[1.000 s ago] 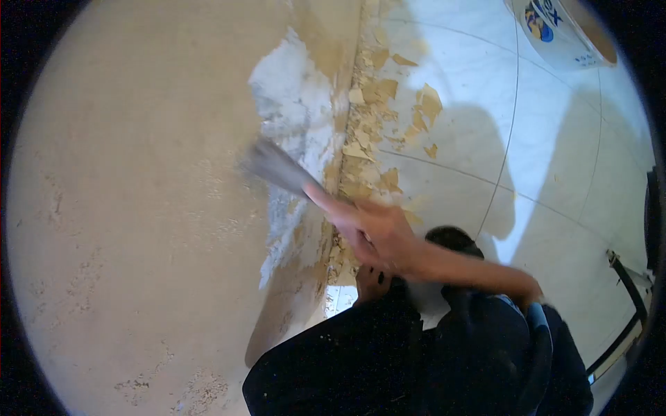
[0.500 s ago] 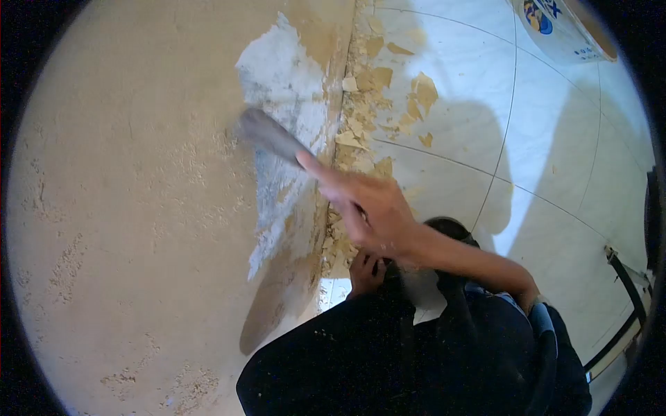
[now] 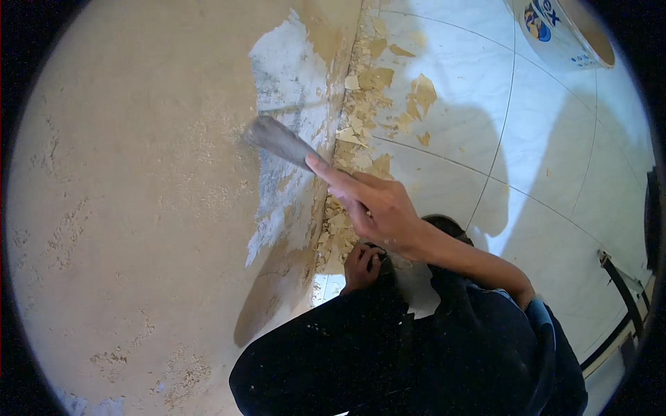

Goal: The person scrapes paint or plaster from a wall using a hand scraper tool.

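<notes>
My right hand (image 3: 385, 211) grips a scraper (image 3: 283, 141), its forefinger stretched along the tool. The scraper's blurred far end is at the left edge of a bare whitish patch (image 3: 281, 66) in the beige painted surface (image 3: 139, 90). Lower down, near my dark-clothed leg, my left hand (image 3: 361, 267) has its fingers curled round something dark that I cannot make out. Beside that hand is a greyish, blade-like shape (image 3: 417, 286), partly hidden by clothing. Beige flakes (image 3: 357, 125) lie along the base of the surface.
White floor tiles (image 3: 458, 132) extend to the right, with larger loose flakes (image 3: 422, 93) on them. A white bucket (image 3: 562, 38) with a printed label stands at the upper right. A black-edged frame (image 3: 624, 295) is at the right edge.
The scraper and my right hand have shifted slightly right and down in the view. My left hand is a little lower and to the left, and the camera view has moved slightly.
</notes>
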Demonstrator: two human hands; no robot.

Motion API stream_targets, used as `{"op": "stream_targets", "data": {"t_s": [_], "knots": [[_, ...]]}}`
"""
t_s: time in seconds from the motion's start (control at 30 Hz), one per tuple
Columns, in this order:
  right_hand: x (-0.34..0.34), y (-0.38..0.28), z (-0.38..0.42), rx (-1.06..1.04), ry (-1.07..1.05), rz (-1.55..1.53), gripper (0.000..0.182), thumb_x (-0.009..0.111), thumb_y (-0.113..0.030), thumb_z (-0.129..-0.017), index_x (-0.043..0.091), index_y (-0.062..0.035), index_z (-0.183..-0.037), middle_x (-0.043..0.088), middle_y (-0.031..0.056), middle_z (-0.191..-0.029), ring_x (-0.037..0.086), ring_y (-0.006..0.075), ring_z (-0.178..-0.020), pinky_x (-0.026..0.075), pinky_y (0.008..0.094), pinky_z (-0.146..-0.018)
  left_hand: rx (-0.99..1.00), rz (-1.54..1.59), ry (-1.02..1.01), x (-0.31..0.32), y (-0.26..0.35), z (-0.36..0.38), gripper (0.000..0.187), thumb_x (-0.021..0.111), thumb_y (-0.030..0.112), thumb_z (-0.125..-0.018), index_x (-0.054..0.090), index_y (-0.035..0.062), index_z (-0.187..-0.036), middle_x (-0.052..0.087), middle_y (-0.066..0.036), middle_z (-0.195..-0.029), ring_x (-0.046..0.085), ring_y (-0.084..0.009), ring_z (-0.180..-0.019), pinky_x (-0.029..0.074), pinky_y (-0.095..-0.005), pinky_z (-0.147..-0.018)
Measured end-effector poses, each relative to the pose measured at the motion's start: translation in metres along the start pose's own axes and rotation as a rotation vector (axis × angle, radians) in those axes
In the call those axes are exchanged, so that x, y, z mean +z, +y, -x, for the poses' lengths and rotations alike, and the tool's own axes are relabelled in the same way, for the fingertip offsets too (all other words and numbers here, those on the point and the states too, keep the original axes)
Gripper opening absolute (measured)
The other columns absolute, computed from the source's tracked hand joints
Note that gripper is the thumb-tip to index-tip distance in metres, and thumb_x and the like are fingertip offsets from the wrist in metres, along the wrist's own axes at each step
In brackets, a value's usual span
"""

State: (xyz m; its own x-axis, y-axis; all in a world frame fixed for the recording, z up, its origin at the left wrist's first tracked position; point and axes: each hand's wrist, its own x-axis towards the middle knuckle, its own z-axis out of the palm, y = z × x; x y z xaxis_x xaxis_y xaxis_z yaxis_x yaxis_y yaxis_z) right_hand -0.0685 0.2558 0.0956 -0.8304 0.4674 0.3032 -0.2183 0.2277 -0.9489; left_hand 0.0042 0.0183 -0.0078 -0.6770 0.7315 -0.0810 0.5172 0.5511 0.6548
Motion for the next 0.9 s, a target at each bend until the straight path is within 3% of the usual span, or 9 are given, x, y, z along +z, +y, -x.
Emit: {"op": "stream_targets", "data": {"t_s": [0.23, 0.3, 0.4, 0.53, 0.6, 0.63, 0.67, 0.73, 0.9], "knots": [[-0.011, 0.001, -0.007, 0.010, -0.089, 0.197, 0.066, 0.059, -0.008, -0.088, 0.040, -0.0263, -0.149, 0.066, 0.0098, -0.075, 0.061, 0.0267, -0.056, 0.050, 0.0393, -0.048, -0.054, 0.061, -0.041, 0.003, -0.004, 0.003, 0.013, 0.062, 0.007, -0.084, 0.069, 0.0108, -0.095, 0.056, -0.010, -0.086, 0.060, -0.0287, -0.077, 0.051, -0.0397, -0.067], [-0.011, -0.008, -0.004, 0.068, -0.118, 0.073, 0.061, 0.055, 0.002, -0.090, 0.045, -0.0187, -0.147, 0.070, 0.0158, -0.084, 0.069, 0.0203, -0.068, 0.053, 0.0314, -0.056, -0.030, 0.035, -0.021, 0.001, -0.003, 0.001, 0.013, 0.062, 0.006, -0.085, 0.069, 0.0106, -0.095, 0.056, -0.010, -0.086, 0.060, -0.0284, -0.077, 0.051, -0.0395, -0.067], [-0.018, -0.009, -0.032, 0.124, -0.083, 0.075, 0.065, 0.057, -0.009, -0.089, 0.040, -0.0276, -0.149, 0.059, 0.0115, -0.065, 0.059, 0.0269, -0.051, 0.047, 0.0404, -0.045, -0.037, 0.024, -0.037, 0.005, -0.007, 0.000, 0.013, 0.062, 0.006, -0.085, 0.069, 0.0103, -0.094, 0.056, -0.011, -0.085, 0.060, -0.0281, -0.077, 0.051, -0.0394, -0.067], [-0.015, -0.014, -0.042, -0.044, 0.005, 0.171, 0.064, 0.056, -0.009, -0.090, 0.040, -0.0279, -0.149, 0.061, 0.0129, -0.067, 0.060, 0.0274, -0.053, 0.048, 0.0390, -0.046, -0.091, 0.060, -0.045, 0.004, -0.002, 0.005, 0.012, 0.062, 0.006, -0.084, 0.069, 0.0097, -0.093, 0.056, -0.011, -0.086, 0.061, -0.0286, -0.077, 0.051, -0.0398, -0.068], [-0.009, -0.003, -0.006, 0.100, -0.166, 0.134, 0.062, 0.051, 0.002, -0.091, 0.042, -0.0205, -0.148, 0.063, 0.0081, -0.069, 0.057, 0.0145, -0.052, 0.051, 0.0288, -0.049, 0.011, 0.005, -0.014, 0.005, -0.007, -0.002, 0.013, 0.061, 0.005, -0.084, 0.069, 0.0094, -0.094, 0.056, -0.011, -0.086, 0.060, -0.0284, -0.077, 0.050, -0.0386, -0.067], [-0.004, 0.004, -0.001, -0.087, -0.051, 0.195, 0.064, 0.050, 0.005, -0.089, 0.043, -0.0206, -0.148, 0.065, 0.0094, -0.073, 0.058, 0.0148, -0.053, 0.049, 0.0294, -0.047, 0.010, -0.008, 0.008, 0.006, -0.005, -0.003, 0.013, 0.061, 0.005, -0.084, 0.069, 0.0095, -0.094, 0.056, -0.011, -0.086, 0.060, -0.0285, -0.078, 0.050, -0.0381, -0.067], [-0.003, 0.015, 0.005, -0.072, -0.051, 0.194, 0.064, 0.050, 0.005, -0.089, 0.043, -0.0206, -0.148, 0.065, 0.0094, -0.073, 0.058, 0.0148, -0.053, 0.049, 0.0294, -0.047, -0.004, -0.022, 0.013, 0.006, -0.002, 0.003, 0.013, 0.061, 0.005, -0.084, 0.069, 0.0095, -0.094, 0.056, -0.011, -0.086, 0.060, -0.0285, -0.078, 0.050, -0.0376, -0.067], [-0.011, 0.001, -0.011, 0.090, -0.102, 0.080, 0.064, 0.058, -0.011, -0.091, 0.040, -0.0294, -0.149, 0.061, 0.0114, -0.067, 0.061, 0.0270, -0.055, 0.048, 0.0393, -0.046, -0.057, 0.009, -0.043, 0.007, 0.001, 0.009, 0.013, 0.062, 0.005, -0.084, 0.069, 0.0098, -0.094, 0.056, -0.010, -0.086, 0.060, -0.0286, -0.078, 0.050, -0.0375, -0.067], [-0.010, 0.005, -0.008, -0.025, -0.031, 0.140, 0.063, 0.059, -0.010, -0.091, 0.042, -0.0300, -0.148, 0.059, 0.0083, -0.064, 0.056, 0.0243, -0.049, 0.046, 0.0376, -0.043, -0.105, 0.039, -0.076, 0.005, -0.003, 0.003, 0.012, 0.061, 0.008, -0.086, 0.068, 0.0102, -0.096, 0.056, -0.012, -0.089, 0.061, -0.0308, -0.083, 0.052, -0.0409, -0.072]]}}
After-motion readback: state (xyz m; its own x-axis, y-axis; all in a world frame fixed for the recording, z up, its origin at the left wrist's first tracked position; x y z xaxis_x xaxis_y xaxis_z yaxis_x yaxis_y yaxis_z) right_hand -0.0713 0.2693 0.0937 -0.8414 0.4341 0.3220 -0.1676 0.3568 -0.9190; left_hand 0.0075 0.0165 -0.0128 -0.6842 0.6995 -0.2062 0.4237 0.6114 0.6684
